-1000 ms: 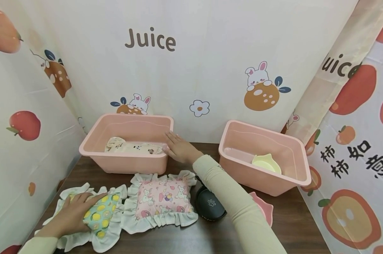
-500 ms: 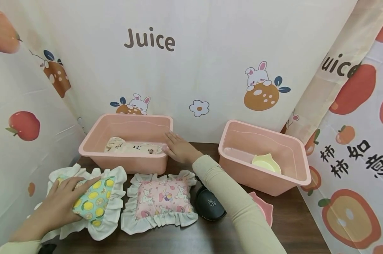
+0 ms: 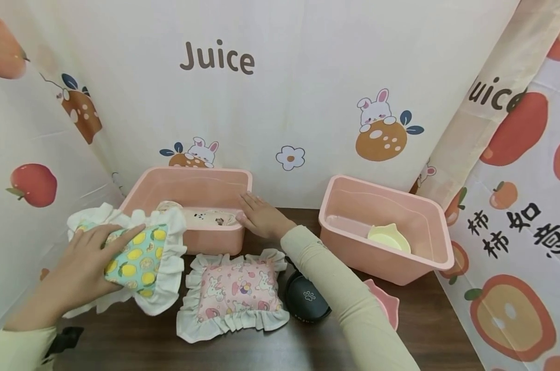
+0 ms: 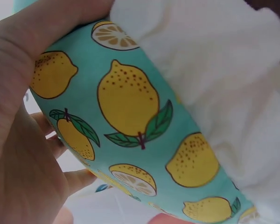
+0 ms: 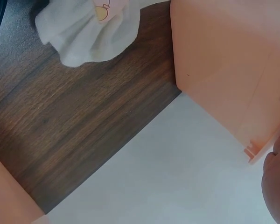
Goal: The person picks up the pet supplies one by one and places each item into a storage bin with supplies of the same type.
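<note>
My left hand [image 3: 87, 263] grips a small green cushion [image 3: 138, 252] with a lemon print and white ruffles. It is raised off the table, and its ruffle overlaps the front left of a pink bin [image 3: 215, 242]. In the left wrist view, thumb and fingers go round the lemon cushion [image 4: 128, 100]. My right hand [image 3: 263, 219] rests with fairly straight fingers on that bin's right rim. A cream printed cloth item [image 3: 206, 217] lies inside the bin. Below, a pink rabbit-print cushion [image 3: 240, 288] with white ruffles lies flat on the table.
A second pink bin [image 3: 363, 257] at the right holds a pale yellow dish [image 3: 389, 236]. Before it are a black bowl [image 3: 308, 299] with a paw mark and a pink dish [image 3: 386, 304], partly behind my right sleeve. A printed curtain [image 3: 298, 103] surrounds the dark wooden table [image 3: 428, 330].
My left hand has lifted the lemon cushion off the table, up and toward the left bin. My right hand stays on the bin's rim.
</note>
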A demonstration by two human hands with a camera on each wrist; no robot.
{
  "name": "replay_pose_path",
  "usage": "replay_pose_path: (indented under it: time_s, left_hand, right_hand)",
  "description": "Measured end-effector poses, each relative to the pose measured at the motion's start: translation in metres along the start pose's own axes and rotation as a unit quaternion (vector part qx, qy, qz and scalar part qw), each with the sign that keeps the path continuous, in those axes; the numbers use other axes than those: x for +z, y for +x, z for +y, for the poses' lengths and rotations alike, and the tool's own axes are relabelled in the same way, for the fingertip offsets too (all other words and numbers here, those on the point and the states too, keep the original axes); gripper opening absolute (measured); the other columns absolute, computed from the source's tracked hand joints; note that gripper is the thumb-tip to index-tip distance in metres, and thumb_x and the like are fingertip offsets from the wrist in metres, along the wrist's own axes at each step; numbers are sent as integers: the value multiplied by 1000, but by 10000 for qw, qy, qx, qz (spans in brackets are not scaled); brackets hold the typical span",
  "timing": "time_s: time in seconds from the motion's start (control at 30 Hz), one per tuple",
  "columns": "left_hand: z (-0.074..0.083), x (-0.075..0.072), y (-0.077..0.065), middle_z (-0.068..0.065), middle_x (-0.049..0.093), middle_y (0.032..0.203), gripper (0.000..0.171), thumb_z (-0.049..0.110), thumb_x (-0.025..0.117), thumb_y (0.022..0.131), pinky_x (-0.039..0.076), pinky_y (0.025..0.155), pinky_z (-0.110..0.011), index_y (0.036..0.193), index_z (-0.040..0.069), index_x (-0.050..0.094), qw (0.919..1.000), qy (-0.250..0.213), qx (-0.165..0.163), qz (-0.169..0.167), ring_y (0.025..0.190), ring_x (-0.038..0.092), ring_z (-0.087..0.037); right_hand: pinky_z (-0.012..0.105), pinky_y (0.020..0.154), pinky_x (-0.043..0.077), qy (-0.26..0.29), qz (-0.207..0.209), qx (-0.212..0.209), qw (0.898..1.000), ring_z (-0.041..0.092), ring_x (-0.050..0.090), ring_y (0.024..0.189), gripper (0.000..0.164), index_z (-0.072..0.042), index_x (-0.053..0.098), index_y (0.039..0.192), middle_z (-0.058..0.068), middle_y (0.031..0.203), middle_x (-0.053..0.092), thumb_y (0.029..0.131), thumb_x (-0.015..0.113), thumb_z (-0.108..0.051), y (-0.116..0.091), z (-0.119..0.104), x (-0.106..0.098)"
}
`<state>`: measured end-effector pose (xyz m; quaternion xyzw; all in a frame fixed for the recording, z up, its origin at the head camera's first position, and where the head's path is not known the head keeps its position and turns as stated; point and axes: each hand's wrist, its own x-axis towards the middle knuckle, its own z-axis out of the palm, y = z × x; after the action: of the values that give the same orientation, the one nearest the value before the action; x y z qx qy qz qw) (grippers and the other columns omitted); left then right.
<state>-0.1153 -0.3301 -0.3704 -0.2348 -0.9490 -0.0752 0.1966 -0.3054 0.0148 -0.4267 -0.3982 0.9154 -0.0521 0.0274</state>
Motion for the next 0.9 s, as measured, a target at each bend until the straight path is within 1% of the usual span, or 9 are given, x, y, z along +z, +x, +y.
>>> replay_pose_path:
  time_s: [0.03,0.1,0.13,0.17,0.3,0.47,0.6,0.7,0.9]
  left_hand:
    - [-2,-1,5,-22,47,121,109,78,69,59,29,82,-55,148,25,38,10000,3,-9,24,108,42,-42]
    - [-6,-4,14,-23,47,122,119,54,91,47,31,84,-56,149,25,37,10000,29,-31,49,109,42,-42]
    - [-8,-6,18,-23,46,122,124,40,97,42,31,85,-57,149,24,36,10000,55,-28,59,110,41,-42]
    - [-9,-7,22,-24,46,123,127,25,98,38,31,85,-58,149,24,35,10000,61,-33,71,110,41,-43]
    - [-12,-11,37,-24,45,125,127,23,97,40,31,88,-60,150,25,34,9998,146,-104,26,113,39,-44]
    - [-12,-13,58,-24,44,125,126,20,98,41,31,90,-61,150,24,34,9995,258,-163,54,115,38,-43]
    - [-14,-14,74,-25,44,125,123,18,97,44,31,93,-61,149,23,35,9994,287,-134,106,116,38,-44]
    - [-17,-13,87,-26,43,127,120,17,95,48,29,97,-63,151,24,32,9995,287,-161,-2,118,37,-46]
    - [-17,-8,109,-27,42,129,115,18,92,56,25,102,-65,152,24,29,9988,329,-294,-214,120,35,-48]
  right_hand:
    - [29,119,3,-5,2,3,10000,18,-1,148,66,-7,5,155,8,162,5,104,19,-47,0,1,0]
    - [29,119,3,17,-7,4,10000,18,-2,148,67,-7,5,155,7,162,4,103,18,-48,1,1,1]
    - [29,119,3,37,-16,0,10000,18,-2,148,67,-7,5,155,7,162,4,103,18,-49,1,2,1]
    - [29,119,2,47,-15,-14,10000,18,-2,148,68,-7,4,155,7,162,3,103,16,-50,1,2,2]
    - [28,119,1,125,-5,-28,9999,17,-3,148,67,-9,3,155,5,162,1,103,18,-49,1,2,2]
    - [29,119,2,57,81,-20,9999,18,-2,148,65,-7,7,155,5,162,3,104,23,-45,1,3,2]
    - [29,119,3,-13,-2,1,10000,18,-1,148,66,-7,6,155,5,162,2,104,21,-46,1,2,-1]
    - [29,119,3,-89,-76,34,9999,18,-2,148,66,-8,4,155,5,162,1,104,20,-46,1,1,-3]
    - [31,119,4,-52,-100,23,9999,19,-1,148,65,-7,5,155,6,162,1,104,23,-44,0,0,-3]
